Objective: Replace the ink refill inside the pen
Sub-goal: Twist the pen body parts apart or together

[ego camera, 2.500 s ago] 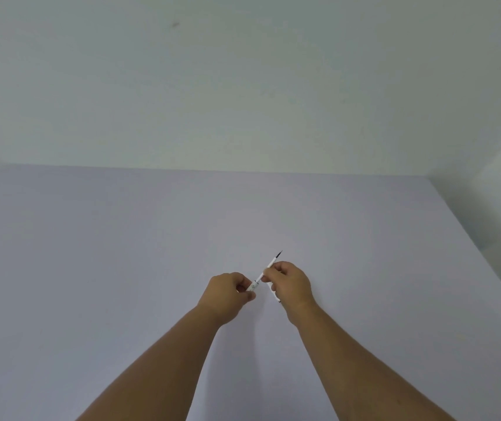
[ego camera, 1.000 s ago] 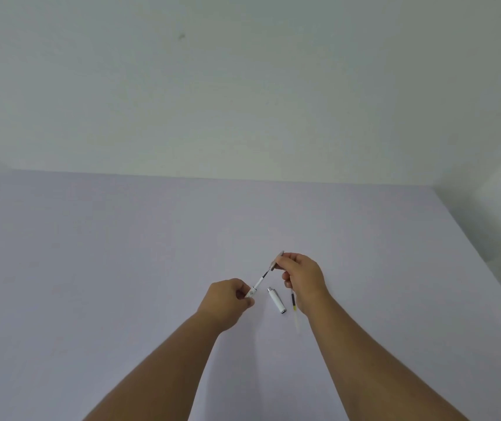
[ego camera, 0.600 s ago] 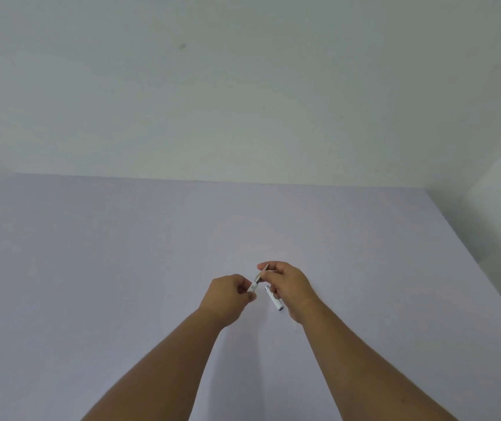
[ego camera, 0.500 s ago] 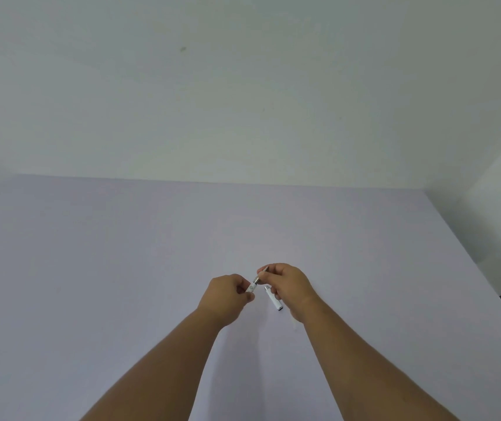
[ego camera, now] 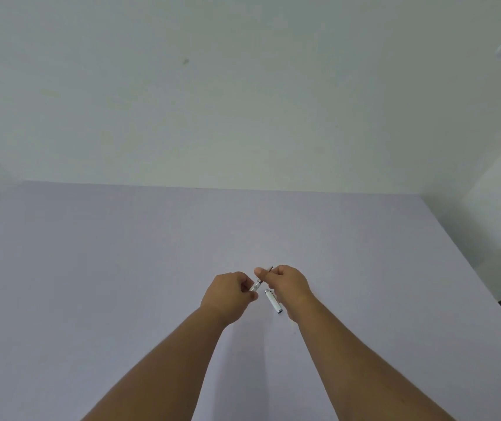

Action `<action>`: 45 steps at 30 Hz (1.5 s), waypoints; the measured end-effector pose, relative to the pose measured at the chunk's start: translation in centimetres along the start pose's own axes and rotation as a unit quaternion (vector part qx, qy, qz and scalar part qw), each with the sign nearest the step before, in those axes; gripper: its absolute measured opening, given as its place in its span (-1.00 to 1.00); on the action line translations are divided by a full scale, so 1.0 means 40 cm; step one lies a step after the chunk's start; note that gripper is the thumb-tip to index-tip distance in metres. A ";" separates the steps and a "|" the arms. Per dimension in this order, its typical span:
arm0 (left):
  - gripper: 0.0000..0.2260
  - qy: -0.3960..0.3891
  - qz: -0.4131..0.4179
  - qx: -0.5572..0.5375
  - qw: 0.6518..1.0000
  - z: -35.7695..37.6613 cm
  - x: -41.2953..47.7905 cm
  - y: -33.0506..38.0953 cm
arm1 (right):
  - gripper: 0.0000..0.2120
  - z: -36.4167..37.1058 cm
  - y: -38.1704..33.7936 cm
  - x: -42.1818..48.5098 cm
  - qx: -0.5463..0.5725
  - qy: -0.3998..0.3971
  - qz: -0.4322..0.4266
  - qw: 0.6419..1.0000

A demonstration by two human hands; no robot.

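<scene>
My left hand (ego camera: 230, 291) is closed around the white pen barrel (ego camera: 255, 285), which points up and to the right. My right hand (ego camera: 285, 282) pinches the thin refill; its dark tip (ego camera: 270, 268) pokes out past my fingers, and most of the refill is hidden inside the barrel and behind my fingers. The two hands almost touch above the table. A white pen cap (ego camera: 273, 300) with a silver end lies on the table just under my right hand.
The pale lilac table (ego camera: 121, 268) stretches wide around my hands, with its right edge (ego camera: 471, 284) dropping off toward a dark floor. A plain white wall (ego camera: 243, 101) stands behind the far edge.
One second ago the refill stuck far out of the barrel and my right hand was farther off. That hand has since moved toward my left, sliding the refill in. A second refill by the cap is now hidden.
</scene>
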State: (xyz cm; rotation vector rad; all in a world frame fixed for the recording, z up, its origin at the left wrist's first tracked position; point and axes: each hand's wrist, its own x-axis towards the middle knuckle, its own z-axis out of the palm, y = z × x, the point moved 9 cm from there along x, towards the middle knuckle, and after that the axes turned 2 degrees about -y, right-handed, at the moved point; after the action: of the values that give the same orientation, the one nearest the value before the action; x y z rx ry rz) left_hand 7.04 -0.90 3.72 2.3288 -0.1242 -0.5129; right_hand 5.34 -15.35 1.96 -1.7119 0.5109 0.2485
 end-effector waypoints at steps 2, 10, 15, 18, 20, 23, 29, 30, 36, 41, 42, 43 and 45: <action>-0.86 -0.001 -0.002 -0.005 1.000 0.000 -0.003 0.000 | -0.69 -0.001 0.000 0.000 0.005 0.000 0.010 1.000; -0.88 -0.004 0.000 0.005 1.000 0.000 -0.005 0.005 | -0.72 -0.005 0.009 0.003 0.012 -0.016 0.024 1.000; -0.89 -0.001 -0.009 0.011 1.000 -0.005 0.002 0.009 | -0.89 0.004 0.003 0.004 0.079 -0.052 -0.001 0.996; -0.87 -0.008 -0.008 0.017 1.000 0.005 0.002 0.016 | -0.67 -0.013 0.016 0.008 0.019 -0.009 0.039 0.999; -0.86 -0.006 -0.013 0.017 1.000 0.002 0.006 0.015 | -0.77 -0.002 0.011 0.010 0.069 -0.031 0.032 0.997; -0.87 -0.008 -0.013 0.027 1.000 -0.004 0.012 0.016 | -0.95 0.007 -0.010 0.009 0.098 -0.057 0.002 0.994; -0.89 -0.014 -0.012 0.028 0.999 0.003 0.017 0.015 | -0.80 -0.005 0.004 0.013 0.046 -0.044 0.030 0.998; -0.89 -0.012 -0.013 0.028 0.999 0.001 0.019 0.015 | -0.89 0.001 -0.004 0.011 0.075 -0.058 0.016 0.995; -0.87 -0.014 -0.009 0.037 0.999 0.005 0.019 0.019 | -0.71 -0.012 0.003 0.013 0.005 -0.029 0.042 0.999; -0.90 -0.015 -0.013 0.016 1.000 0.003 0.022 0.020 | -0.93 0.000 -0.014 0.003 0.099 -0.068 0.006 0.993; -0.92 -0.015 -0.010 0.019 1.000 0.005 0.021 0.021 | -0.88 -0.006 -0.011 0.003 0.074 -0.056 0.011 0.996; -0.93 -0.017 -0.008 0.022 1.000 0.008 0.021 0.022 | -0.80 -0.014 -0.006 0.004 0.041 -0.038 0.019 0.998; -0.92 -0.023 -0.008 0.013 1.000 0.014 0.020 0.021 | -0.73 -0.024 -0.002 0.004 0.017 -0.017 0.023 0.999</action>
State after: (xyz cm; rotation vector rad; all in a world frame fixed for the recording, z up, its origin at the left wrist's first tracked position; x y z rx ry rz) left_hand 7.58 -2.07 3.68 2.3460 -0.1349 -0.5768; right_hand 5.43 -16.31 2.16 -1.6622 0.5266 0.3010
